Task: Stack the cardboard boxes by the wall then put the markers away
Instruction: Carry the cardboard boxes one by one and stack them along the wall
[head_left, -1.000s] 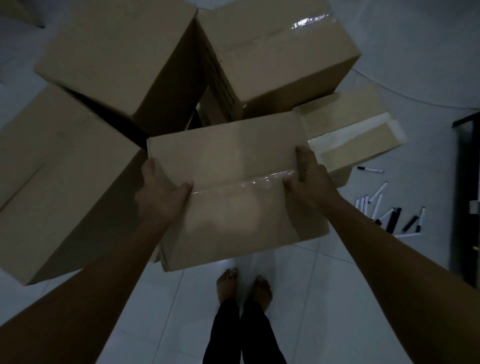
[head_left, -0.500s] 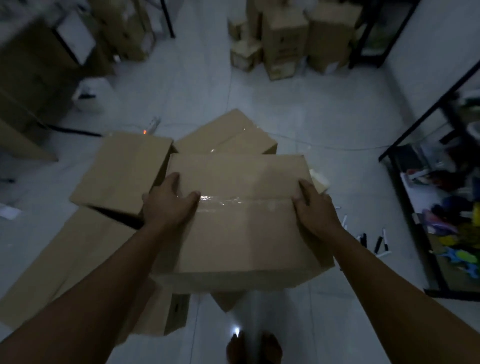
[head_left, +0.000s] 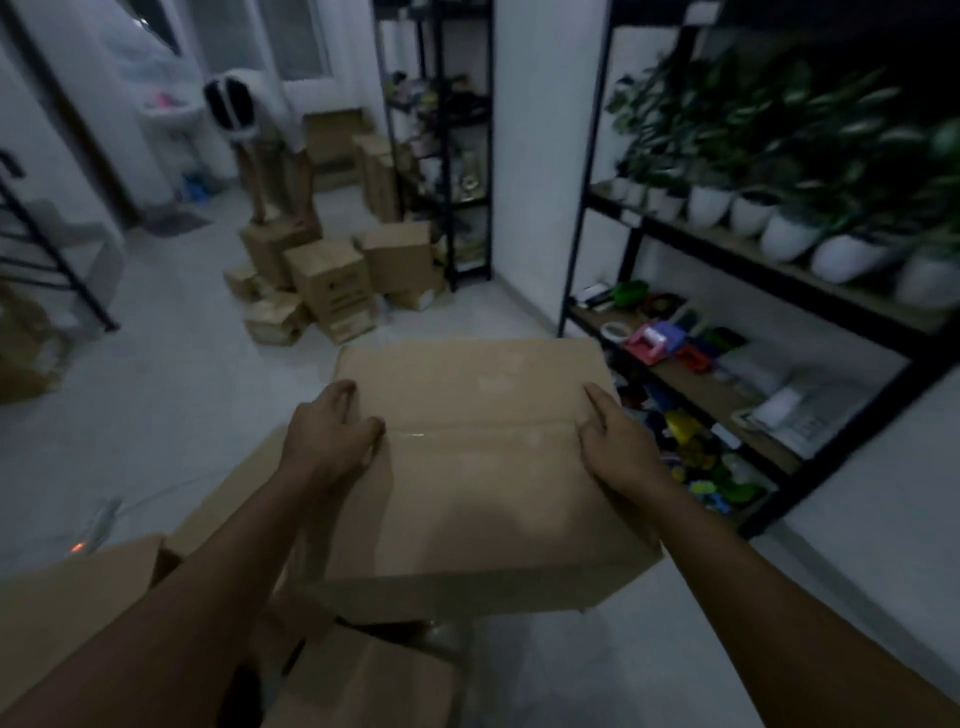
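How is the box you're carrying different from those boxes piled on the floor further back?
The carried box is held off the floor between the left hand and right hand; the far pile of boxes rests on the floor. The carried box lies wide and flat; several in the pile stand tall. Both are brown cardboard.

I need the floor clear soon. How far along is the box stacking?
Early. The cardboard box is in the air, gripped by the left hand and right hand. Other boxes lie unstacked at the feet. No finished stack or markers show in this view.
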